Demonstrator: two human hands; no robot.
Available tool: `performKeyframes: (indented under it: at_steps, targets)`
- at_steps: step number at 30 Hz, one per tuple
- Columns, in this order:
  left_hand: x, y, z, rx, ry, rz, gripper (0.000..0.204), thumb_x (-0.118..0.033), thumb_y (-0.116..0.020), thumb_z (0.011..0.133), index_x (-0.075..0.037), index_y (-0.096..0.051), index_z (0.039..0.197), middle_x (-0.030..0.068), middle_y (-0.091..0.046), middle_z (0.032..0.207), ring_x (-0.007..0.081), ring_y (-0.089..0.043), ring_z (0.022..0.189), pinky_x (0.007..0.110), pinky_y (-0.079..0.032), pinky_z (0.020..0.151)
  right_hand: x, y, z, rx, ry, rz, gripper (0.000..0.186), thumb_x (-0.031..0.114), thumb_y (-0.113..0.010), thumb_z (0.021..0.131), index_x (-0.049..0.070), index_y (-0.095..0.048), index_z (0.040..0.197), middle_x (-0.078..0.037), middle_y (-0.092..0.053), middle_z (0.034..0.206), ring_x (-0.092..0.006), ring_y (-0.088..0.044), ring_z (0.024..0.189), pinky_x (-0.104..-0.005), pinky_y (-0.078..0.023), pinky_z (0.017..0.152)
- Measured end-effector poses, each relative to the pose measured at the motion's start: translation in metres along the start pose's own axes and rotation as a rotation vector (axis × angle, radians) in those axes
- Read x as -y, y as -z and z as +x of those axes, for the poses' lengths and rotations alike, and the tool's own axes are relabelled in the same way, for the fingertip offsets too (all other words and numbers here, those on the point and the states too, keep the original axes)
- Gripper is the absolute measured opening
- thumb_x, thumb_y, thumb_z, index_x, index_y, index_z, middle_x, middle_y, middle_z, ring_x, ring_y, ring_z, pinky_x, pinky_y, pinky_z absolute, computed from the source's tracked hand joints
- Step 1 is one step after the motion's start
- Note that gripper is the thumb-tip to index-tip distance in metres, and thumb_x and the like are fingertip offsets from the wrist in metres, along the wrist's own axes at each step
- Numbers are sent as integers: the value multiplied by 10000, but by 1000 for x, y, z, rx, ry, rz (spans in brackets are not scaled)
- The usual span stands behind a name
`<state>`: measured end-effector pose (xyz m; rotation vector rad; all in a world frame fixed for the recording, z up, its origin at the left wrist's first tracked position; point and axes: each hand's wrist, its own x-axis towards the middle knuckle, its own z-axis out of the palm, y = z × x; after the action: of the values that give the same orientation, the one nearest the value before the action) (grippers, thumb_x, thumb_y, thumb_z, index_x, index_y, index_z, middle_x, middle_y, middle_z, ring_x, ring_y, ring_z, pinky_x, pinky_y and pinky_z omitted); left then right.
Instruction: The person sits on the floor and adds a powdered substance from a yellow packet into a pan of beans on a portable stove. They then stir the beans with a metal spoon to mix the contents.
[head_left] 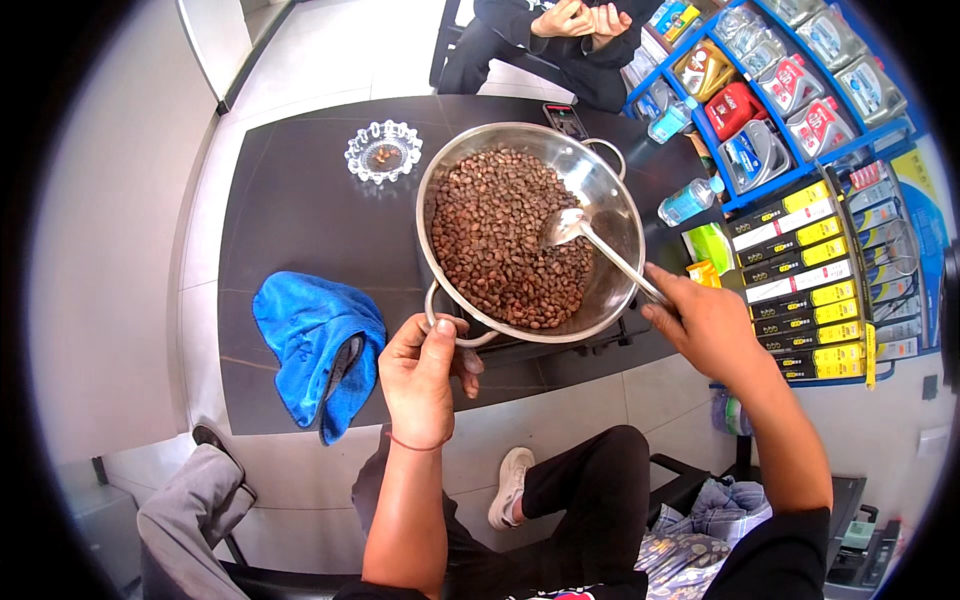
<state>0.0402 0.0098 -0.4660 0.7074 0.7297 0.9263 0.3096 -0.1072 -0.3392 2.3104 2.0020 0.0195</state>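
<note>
Having a blue microfiber cloth (320,345) just left of the left hand (415,378). Clamping that hand's thumb and fingers on the loop handle (431,301). Holding brown kernels (500,240) in a steel pan (617,212), beyond and right of those fingers. Gripping a ladle (604,245) in the right hand's (705,318) closed fingers. Probably stirring; next calling for a steady left hold and a deeper sweep.

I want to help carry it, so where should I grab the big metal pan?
I'd take the pan with one hand from each side: by the near-left loop handle, which the person's left hand holds, and the far-right loop handle, which no hand holds. Both stick out past the rim, away from the brown pieces.
</note>
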Motion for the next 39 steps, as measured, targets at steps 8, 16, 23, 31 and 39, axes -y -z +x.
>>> performKeyframes:
  at_steps: [8,16,23,31,39]
  targets:
    - [3,4,1,-30,-17,40,276,-287,-644,987,-13,-641,951,101,-626,617,151,-561,445,255,-454,414,37,9,58,-110,13,329,316,275,-698,913,78,-670,1159,-100,-635,931,-309,-676,826,-424,-543,721]
    - [0,-3,1,-1,5,37,255,-261,-626,993,-11,-638,943,95,-628,621,144,-563,450,251,-447,408,73,-50,132,-103,254,194,233,210,-704,894,74,-678,1081,-129,-639,918,-347,-665,838,-440,-533,742]
    - [-4,-3,-2,-16,25,37,212,-211,-587,1001,-14,-638,944,92,-622,630,141,-561,462,246,-443,411,57,-35,126,-148,92,518,246,225,-701,936,11,-695,1057,-100,-690,881,-229,-662,672,-348,-526,635]
    - [-2,-2,-1,-44,-3,38,250,-256,-611,993,-16,-637,926,88,-607,603,133,-530,426,246,-430,403,96,44,45,73,67,1058,272,209,-691,933,2,-716,1109,-77,-681,863,-151,-666,706,-286,-531,633]
    - [-1,0,1,-5,-12,10,234,-218,-600,1025,-8,-643,932,73,-634,643,109,-548,466,233,-436,431,145,90,-6,-174,944,1359,239,73,-689,842,-43,-744,1044,-205,-718,992,-279,-712,738,-321,-565,623]
